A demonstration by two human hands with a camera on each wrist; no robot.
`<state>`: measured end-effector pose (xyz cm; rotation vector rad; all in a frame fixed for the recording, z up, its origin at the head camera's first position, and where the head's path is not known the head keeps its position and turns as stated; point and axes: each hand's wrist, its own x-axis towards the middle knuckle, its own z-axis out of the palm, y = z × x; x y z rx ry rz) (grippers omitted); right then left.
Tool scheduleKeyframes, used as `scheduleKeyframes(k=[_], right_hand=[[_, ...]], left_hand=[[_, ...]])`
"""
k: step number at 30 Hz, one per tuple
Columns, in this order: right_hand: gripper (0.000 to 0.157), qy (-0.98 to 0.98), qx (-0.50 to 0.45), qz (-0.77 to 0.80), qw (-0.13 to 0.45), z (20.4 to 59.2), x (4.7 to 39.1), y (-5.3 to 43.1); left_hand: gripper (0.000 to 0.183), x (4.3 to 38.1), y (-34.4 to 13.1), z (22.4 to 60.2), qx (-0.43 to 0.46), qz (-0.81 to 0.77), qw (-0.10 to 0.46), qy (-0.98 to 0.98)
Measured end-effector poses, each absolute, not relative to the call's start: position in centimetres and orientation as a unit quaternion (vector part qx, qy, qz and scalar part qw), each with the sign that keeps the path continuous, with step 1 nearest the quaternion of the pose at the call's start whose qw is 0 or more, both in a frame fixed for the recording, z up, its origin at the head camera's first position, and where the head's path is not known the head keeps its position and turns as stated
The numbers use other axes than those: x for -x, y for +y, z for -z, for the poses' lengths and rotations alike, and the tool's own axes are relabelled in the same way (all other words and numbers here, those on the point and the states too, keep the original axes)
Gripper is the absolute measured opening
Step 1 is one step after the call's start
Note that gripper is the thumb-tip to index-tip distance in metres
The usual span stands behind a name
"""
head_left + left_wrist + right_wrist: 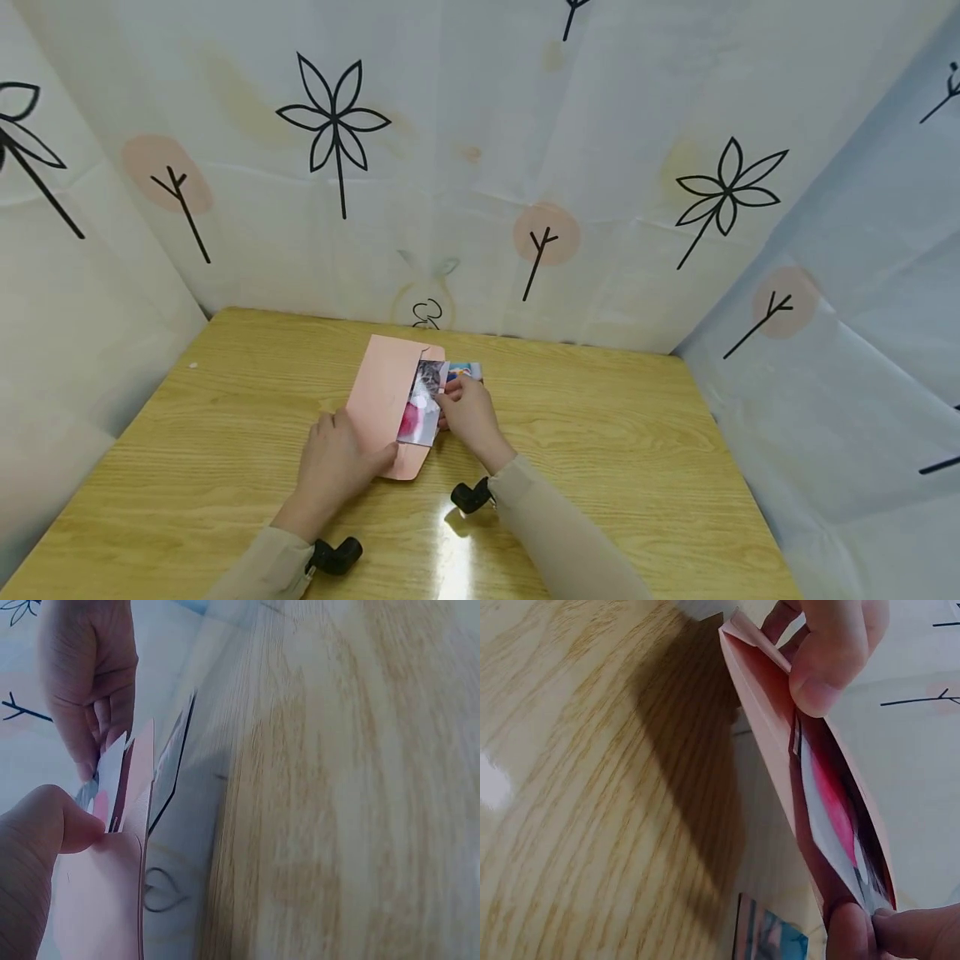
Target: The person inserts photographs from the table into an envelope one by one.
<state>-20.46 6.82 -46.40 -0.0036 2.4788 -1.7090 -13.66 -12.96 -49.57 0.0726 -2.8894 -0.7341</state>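
Observation:
A pink envelope [381,387] is tilted up off the table, its opening toward the right. Partway inside the opening sits a photo card [422,404] with a dark grey and bright pink picture; the right wrist view shows its pink patch [832,795] between the envelope's walls. My left hand [333,462] grips the envelope's near end, thumb over the front panel beside the opening. At the card's outer edge, my right hand [472,417] pinches the card between thumb and fingers. A second, colourful card [467,369] lies behind the right hand, partly hidden by it and the envelope.
The wood-grain table [600,467] extends around both hands. White cloth [450,167] printed with flowers and trees hangs behind and at both sides. Each wrist wears a black camera, such as the left wrist camera [337,556].

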Motion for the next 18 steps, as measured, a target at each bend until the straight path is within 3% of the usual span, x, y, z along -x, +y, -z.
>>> scheduleKeyframes(k=[18], right_hand=[[0.013, 0.820, -0.012, 0.570, 0.058, 46.9, 20.7, 5.6]], left_hand=[[0.092, 13.5, -12.3, 49.7, -0.024, 0.241, 0.079, -0.967]])
